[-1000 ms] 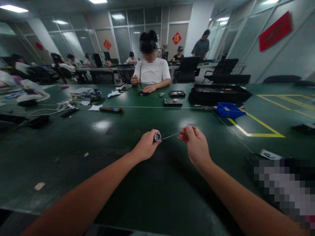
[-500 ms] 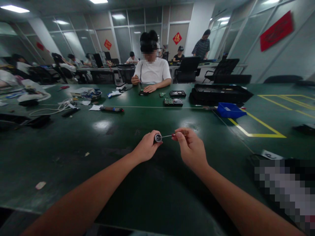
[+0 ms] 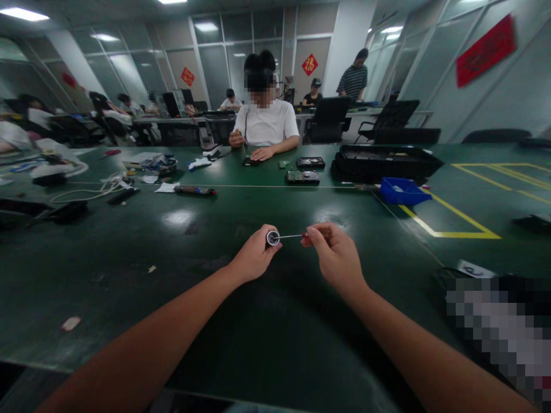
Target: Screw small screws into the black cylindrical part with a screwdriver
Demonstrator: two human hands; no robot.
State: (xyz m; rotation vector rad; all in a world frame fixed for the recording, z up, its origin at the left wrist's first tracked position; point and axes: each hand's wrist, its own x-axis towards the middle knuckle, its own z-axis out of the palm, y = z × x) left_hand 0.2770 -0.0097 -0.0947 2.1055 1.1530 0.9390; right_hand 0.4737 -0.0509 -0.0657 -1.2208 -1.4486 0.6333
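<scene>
My left hand (image 3: 253, 255) is closed around a dark cylindrical part (image 3: 272, 238) with a silvery ring-shaped end, which faces me. Most of its body is hidden by my fingers. My right hand (image 3: 338, 252) grips the reddish, see-through handle of a thin screwdriver (image 3: 289, 236) between thumb and fingers. The slim metal shaft runs left, nearly level, and its tip is at the open end of the cylinder. How deep the tip sits inside cannot be made out. Both hands are held above the green table (image 3: 241, 321).
Beyond my hands lie opened hard drives (image 3: 303, 176), a blue bin (image 3: 403, 191) and a long black tray (image 3: 385, 163). An electric screwdriver (image 3: 196, 191) rests at the left, near cables (image 3: 112, 186). A co-worker (image 3: 264, 123) sits opposite, handling a small part.
My right hand has turned and come left, bringing the screwdriver tip from beside the cylinder's rim to its open end. The cylinder in my left hand has shifted only slightly.
</scene>
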